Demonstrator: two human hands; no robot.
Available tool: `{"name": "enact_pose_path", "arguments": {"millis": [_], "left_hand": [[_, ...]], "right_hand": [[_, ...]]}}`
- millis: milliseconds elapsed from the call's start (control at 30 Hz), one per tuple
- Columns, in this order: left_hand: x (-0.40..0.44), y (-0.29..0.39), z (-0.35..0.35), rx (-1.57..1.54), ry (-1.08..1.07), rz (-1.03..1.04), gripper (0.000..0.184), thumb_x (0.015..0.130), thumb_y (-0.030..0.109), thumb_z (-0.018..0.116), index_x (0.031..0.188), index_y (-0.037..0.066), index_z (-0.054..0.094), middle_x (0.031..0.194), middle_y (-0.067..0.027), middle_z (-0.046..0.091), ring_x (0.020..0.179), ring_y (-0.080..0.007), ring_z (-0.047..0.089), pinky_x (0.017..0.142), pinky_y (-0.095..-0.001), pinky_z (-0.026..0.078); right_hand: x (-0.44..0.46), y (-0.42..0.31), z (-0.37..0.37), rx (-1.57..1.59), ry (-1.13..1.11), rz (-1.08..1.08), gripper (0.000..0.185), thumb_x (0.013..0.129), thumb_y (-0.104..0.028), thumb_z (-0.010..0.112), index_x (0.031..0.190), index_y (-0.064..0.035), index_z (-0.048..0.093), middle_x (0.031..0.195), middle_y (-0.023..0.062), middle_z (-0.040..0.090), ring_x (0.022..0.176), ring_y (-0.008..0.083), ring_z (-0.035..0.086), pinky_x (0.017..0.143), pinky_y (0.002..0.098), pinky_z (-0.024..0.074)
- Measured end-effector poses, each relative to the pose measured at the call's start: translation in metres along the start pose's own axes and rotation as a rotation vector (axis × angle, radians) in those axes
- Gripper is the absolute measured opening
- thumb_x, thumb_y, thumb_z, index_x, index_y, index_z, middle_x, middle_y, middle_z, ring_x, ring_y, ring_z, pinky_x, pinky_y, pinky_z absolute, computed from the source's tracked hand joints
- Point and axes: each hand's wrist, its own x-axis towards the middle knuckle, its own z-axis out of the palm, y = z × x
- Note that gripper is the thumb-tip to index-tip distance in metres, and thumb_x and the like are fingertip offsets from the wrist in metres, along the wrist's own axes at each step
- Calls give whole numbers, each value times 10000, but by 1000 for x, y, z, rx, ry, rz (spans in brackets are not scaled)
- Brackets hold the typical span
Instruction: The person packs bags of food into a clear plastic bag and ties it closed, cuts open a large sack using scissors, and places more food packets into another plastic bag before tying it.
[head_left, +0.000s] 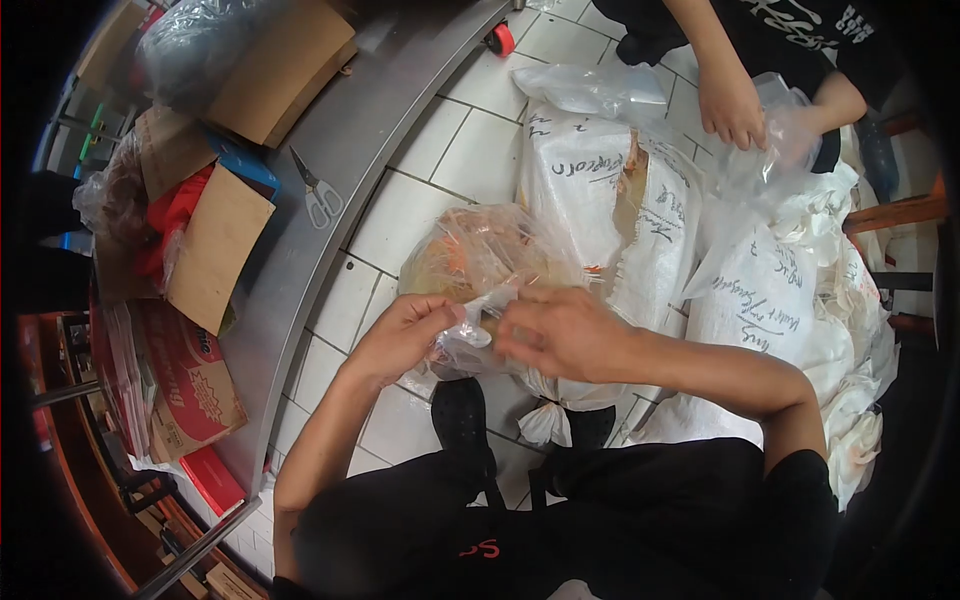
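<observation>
A clear plastic bag [455, 250] with orange and yellowish contents sits on the floor in front of me. My left hand [410, 335] is closed, pinching the gathered, whitish neck of this bag between thumb and fingers. Right beside it, my right hand [565, 335] is curled at the same gathered plastic, its fingertips slightly blurred. The plastic between the two hands is bunched up, and its exact shape is hard to make out. Behind the bag lies a white woven sack [580, 175] with black handwriting and a torn brownish strip.
On the left stands a metal table [345, 110] with scissors [318, 195], an open cardboard box [220, 250] and plastic wrapping. Another written-on white sack [750, 295] lies at right. At upper right, another person's hands [735, 110] hold clear plastic. My shoes [460, 415] are just below the bag.
</observation>
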Motion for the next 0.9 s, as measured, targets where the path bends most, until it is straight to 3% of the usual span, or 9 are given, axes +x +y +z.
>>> {"name": "enact_pose_path", "arguments": {"millis": [67,233,467,667,733,767,833,867,900], "left_hand": [[-1,0,2,-61,-2,46,212,981,200,553,903,43,672,724,48,574,611,-27,475,551,-208,395],[-1,-1,5,-32,-26,70,213,997,231,551,931,56,653,747,47,575,635,-36,488,584,-208,412],[-7,-6,10,-39,-39,205,151,992,203,575,998,56,607,807,39,596,685,-41,521,595,-207,419],[-14,-8,11,-98,-9,298,204,944,104,637,1091,61,502,903,5,619,782,-57,568,628,-209,444],[-19,-9,15,-137,107,516,247,863,92,730,979,68,513,900,-11,621,738,-89,579,620,-228,434],[-25,-2,11,-129,106,527,247,863,92,730,979,68,513,900,-11,621,738,-89,579,620,-228,434],[-54,23,2,574,222,869,317,762,61,806,870,80,509,778,-21,601,682,-104,571,626,-249,420],[-69,43,3,566,226,872,317,762,61,806,870,80,509,778,-21,601,682,-104,571,626,-249,420],[-83,68,3,807,142,960,345,727,47,823,829,89,496,713,-18,562,641,-105,545,619,-257,411]], "right_hand": [[-6,-9,7,261,-245,222,172,851,-187,743,966,-86,664,1017,107,629,753,213,628,661,346,505],[0,3,49,1190,84,390,348,896,-208,723,1138,-32,546,898,30,661,721,76,619,564,228,491],[3,3,34,1207,274,485,320,900,-96,700,1033,-87,408,901,45,663,594,46,530,471,200,386],[2,14,31,1592,-20,314,327,904,-107,694,1000,-129,382,819,26,627,511,29,401,430,219,264],[0,1,19,1787,-150,232,267,910,-99,680,930,-127,415,747,1,571,527,33,417,441,215,265],[0,-8,9,1780,-147,220,267,910,-99,680,930,-127,415,747,1,571,527,33,417,441,215,265],[-2,-33,-15,1411,-291,265,231,932,-82,638,830,-127,436,706,-25,502,526,33,399,453,218,290],[-7,-47,-30,1404,-295,271,231,932,-82,638,830,-127,436,706,-25,502,526,33,399,453,218,290],[-11,-61,-43,1060,-201,132,248,937,-78,626,799,-124,426,688,-37,462,539,29,386,468,217,301]]}}
